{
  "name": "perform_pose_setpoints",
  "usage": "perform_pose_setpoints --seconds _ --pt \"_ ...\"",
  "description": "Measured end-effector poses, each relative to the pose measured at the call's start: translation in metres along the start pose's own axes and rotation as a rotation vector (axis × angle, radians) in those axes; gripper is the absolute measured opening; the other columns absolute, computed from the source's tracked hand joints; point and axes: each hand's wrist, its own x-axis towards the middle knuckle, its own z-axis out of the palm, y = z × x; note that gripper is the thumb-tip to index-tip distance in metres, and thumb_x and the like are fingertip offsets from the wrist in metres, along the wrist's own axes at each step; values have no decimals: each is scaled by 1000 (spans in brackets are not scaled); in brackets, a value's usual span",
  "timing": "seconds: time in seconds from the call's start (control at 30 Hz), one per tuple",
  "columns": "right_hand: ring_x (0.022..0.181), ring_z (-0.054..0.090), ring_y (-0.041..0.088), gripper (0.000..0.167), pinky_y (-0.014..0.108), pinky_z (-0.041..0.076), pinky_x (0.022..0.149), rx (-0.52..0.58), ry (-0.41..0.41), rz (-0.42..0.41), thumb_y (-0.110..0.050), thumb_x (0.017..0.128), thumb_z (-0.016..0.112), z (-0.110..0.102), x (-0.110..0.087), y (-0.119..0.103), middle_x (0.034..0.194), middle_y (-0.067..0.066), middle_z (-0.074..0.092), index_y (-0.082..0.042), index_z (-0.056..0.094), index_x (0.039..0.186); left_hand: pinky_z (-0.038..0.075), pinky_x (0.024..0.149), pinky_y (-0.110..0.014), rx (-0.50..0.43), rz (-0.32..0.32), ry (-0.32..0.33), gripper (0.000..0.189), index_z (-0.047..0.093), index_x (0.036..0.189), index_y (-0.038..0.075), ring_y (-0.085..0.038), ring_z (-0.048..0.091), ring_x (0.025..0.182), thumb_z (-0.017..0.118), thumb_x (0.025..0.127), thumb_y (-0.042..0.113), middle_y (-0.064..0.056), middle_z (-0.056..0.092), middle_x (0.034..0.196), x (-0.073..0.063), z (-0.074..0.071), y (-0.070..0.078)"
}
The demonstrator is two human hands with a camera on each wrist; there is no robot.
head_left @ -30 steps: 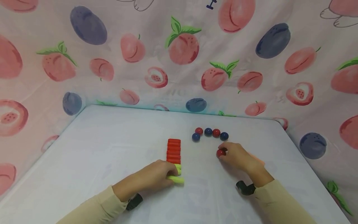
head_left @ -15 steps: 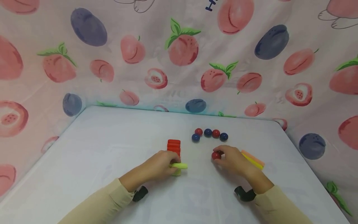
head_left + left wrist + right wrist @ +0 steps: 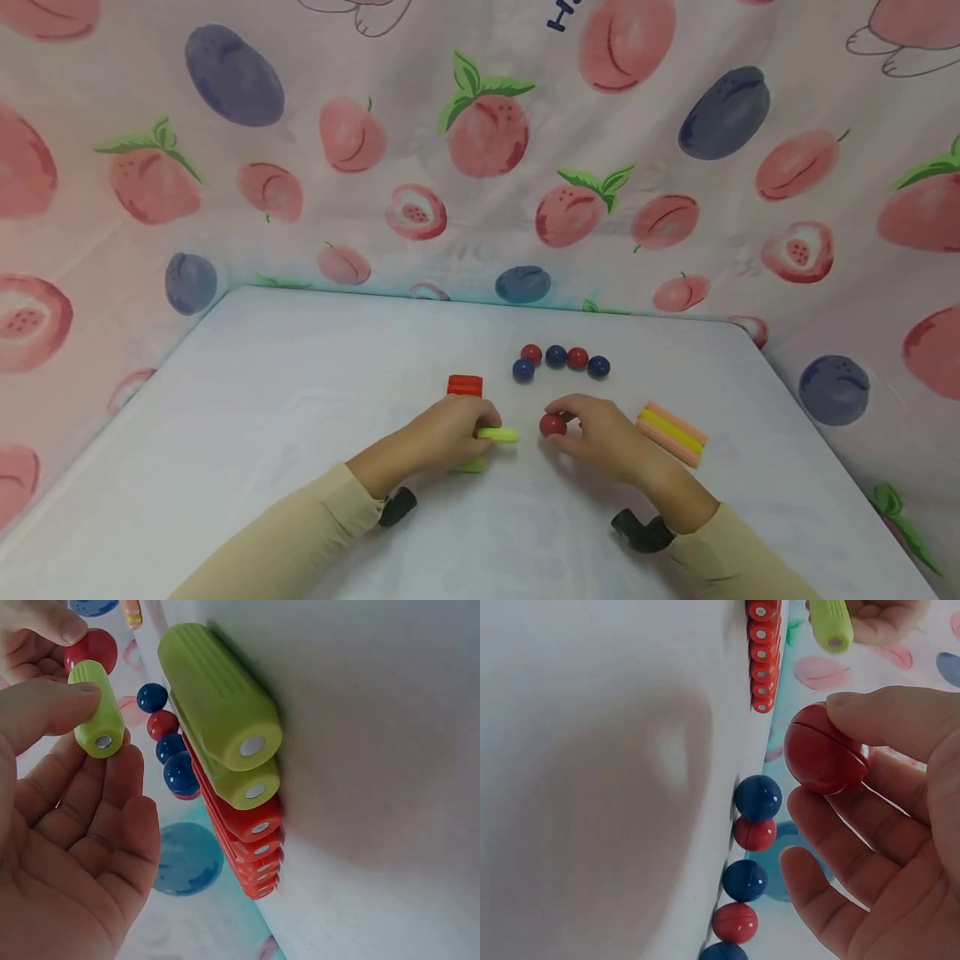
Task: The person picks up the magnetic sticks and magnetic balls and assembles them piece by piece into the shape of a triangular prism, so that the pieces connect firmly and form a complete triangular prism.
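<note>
Head view, as it looks from where I stand: the left hand (image 3: 453, 429) pinches a green rod (image 3: 501, 435) between thumb and fingers, its free end poking out toward the right hand (image 3: 603, 433), whose thumb and fingers grip a red ball (image 3: 552, 425). Rod end and ball face each other, near but apart, in the gap between the two sets of fingertips. To my eye, the step in hand is bringing that end up to the ball's surface. A small dark disc (image 3: 835, 643) sits in the rod's end, probably a magnet, so I'd expect a tug at close range. Best to aim the rod squarely at the ball, hold the left fingers well back from the tip, and leave the ball's rod-facing side bare of the right fingers. A firm but light pinch should serve; a slack one might let the ball roll as the pull takes hold. Height matters too: on the bench (image 3: 337, 358) under the left fingers lie loose green rods (image 3: 221, 697) and a row of red rods (image 3: 259, 829), and dipping low could disturb them. The other balls (image 3: 577, 358) lie beyond the right fingers, and a yellow rod (image 3: 670, 431) between orange rods (image 3: 667, 442) lies on that hand's outer side.
</note>
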Motion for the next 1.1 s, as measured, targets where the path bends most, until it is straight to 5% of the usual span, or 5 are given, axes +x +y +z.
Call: perform_pose_setpoints --seconds 0.8,1.1 --pt "102 62 20 35 43 54 90 7 7 -48 -16 89 77 6 5 -6 108 -2 68 -7 67 122 53 84 -27 8 -22 -4 23 73 113 11 -11 58 83 76 90 15 5 67 95 19 0 11" --pt "85 55 13 26 27 52 76 22 7 -88 -18 90 76 13 8 -4 96 -7 64 -10 71 115 52 82 -24 -51 -9 7 21 74 109 11 -11 58 84 78 89 16 7 68 92 23 1 16"
